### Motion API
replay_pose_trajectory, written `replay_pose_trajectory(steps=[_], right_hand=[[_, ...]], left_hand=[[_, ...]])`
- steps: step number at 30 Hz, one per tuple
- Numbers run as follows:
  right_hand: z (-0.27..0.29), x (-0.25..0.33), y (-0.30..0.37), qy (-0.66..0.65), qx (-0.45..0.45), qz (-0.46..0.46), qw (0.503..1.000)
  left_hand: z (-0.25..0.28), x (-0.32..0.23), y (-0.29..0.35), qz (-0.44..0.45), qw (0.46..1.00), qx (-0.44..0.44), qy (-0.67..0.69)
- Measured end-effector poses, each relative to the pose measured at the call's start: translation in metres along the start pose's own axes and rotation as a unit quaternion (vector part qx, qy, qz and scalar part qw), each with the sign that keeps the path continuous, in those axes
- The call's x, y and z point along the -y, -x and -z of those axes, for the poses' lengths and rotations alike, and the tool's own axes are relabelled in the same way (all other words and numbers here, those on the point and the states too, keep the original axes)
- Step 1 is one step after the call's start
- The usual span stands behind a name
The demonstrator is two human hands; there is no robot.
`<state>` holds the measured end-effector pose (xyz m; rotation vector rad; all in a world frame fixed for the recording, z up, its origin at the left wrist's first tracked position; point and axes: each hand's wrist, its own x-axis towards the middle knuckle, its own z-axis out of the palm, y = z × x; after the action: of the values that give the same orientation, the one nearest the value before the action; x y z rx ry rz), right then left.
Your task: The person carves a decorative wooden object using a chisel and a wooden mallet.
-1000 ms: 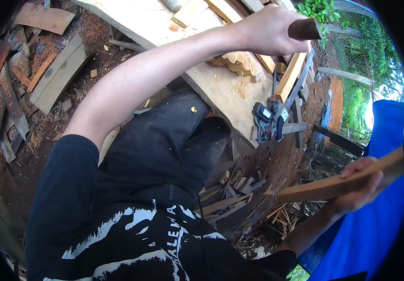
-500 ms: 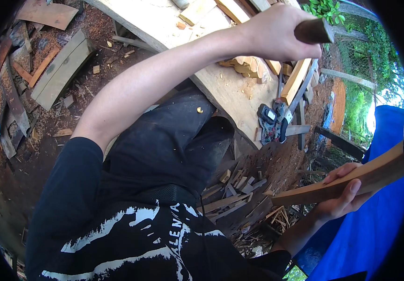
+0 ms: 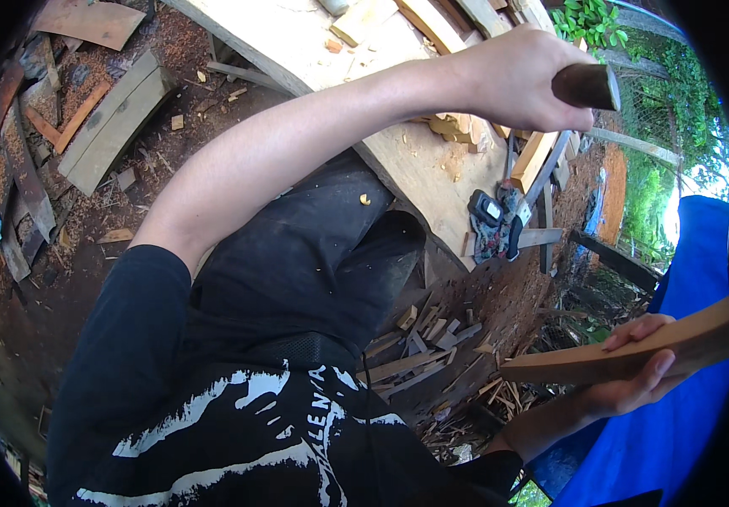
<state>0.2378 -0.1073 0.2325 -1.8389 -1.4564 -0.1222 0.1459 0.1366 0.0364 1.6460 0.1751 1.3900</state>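
Two bare forearms show, both running out of a black short-sleeved shirt (image 3: 238,431) with white print. From where I stand, the left one stretches long across the body, elbow slightly bent, ending in a fist whose back faces up. That left grip (image 3: 529,80) is closed tight around a dark brown, rounded wooden handle (image 3: 588,87); its blunt end pokes out on the right side of the fist, and whatever lies beyond the knuckles is hidden from me.

The right forearm reaches out low to the side, and the right grip (image 3: 631,393) is closed on a curved brown length of wood (image 3: 580,363). The thumb presses along the near face while the fingertips (image 3: 635,331) come over the upper edge. One narrow end of the wood sticks out leftward past the hand; the other passes into the dark rim of the view. Blue sheeting (image 3: 669,431) hangs just behind it.

The left fist appears over the far side of a pale wooden bench (image 3: 419,186), well apart from the right one. Near the bench's corner, a small black device with a pale face (image 3: 485,206) sits by a dark patterned cloth (image 3: 491,242).
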Motion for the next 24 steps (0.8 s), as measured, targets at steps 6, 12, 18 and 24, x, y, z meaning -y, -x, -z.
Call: replay_pose_trajectory(steps=[6, 12, 18, 24], right_hand=[[0.014, 0.003, -0.007, -0.041, -0.027, -0.023, 0.999], [-0.049, -0.029, 0.022, 0.032, 0.22, -0.147, 0.964], [0.012, -0.04, -0.02, -0.095, 0.037, -0.061, 0.993], [-0.057, -0.009, 0.014, 0.025, 0.235, -0.18, 0.955]], left_hand=[[0.004, 0.009, 0.0, -0.015, 1.0, -0.013, -0.02], [0.001, 0.014, 0.005, 0.005, 0.999, -0.009, -0.038], [-0.004, 0.013, -0.002, -0.009, 1.0, 0.0, -0.025], [0.001, 0.017, 0.006, 0.071, 0.994, 0.055, -0.067]])
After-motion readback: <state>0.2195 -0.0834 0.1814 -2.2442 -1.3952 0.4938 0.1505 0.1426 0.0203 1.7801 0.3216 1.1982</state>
